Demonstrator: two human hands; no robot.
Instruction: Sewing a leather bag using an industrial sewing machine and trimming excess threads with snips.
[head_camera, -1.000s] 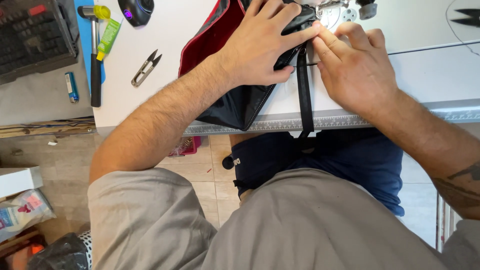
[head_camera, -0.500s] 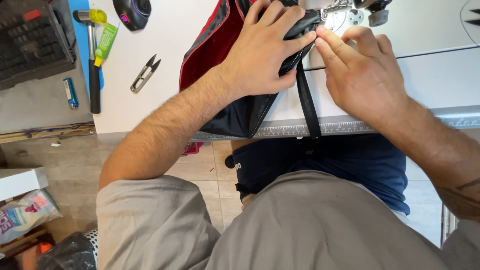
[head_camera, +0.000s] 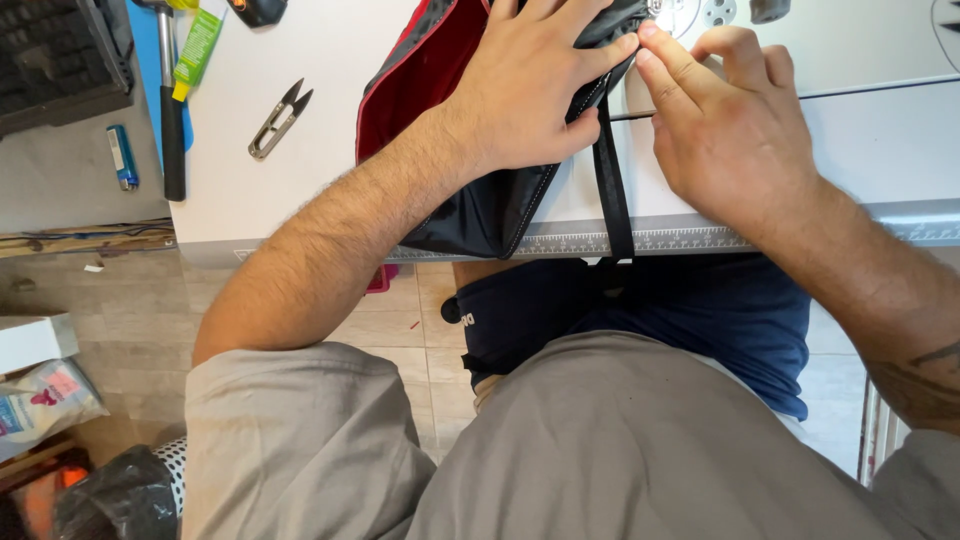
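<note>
A black fabric piece with a red lining (head_camera: 480, 200) lies on the white sewing table (head_camera: 300, 190), its lower corner hanging over the front edge. My left hand (head_camera: 530, 95) lies flat on top of it, fingers spread, pressing it down. My right hand (head_camera: 725, 130) rests beside it, fingertips pinching the fabric's edge where a black strap (head_camera: 612, 200) meets it. The strap runs down over the table's ruler edge (head_camera: 680, 240) into my lap. Part of a sewing machine (head_camera: 700, 12) shows at the top.
Thread snips (head_camera: 278, 120) lie left of the fabric. Further left are a hammer (head_camera: 170, 110), a green tube (head_camera: 197, 45), a blue lighter (head_camera: 120, 157) and a dark keyboard-like tray (head_camera: 55, 55). Blue cloth (head_camera: 700, 320) lies on my lap. Boxes and bags sit on the floor at left.
Both hands have slid slightly upward and leftward along the fabric toward the machine; the view has shifted a little. The grip on the fabric and strap is the same.
</note>
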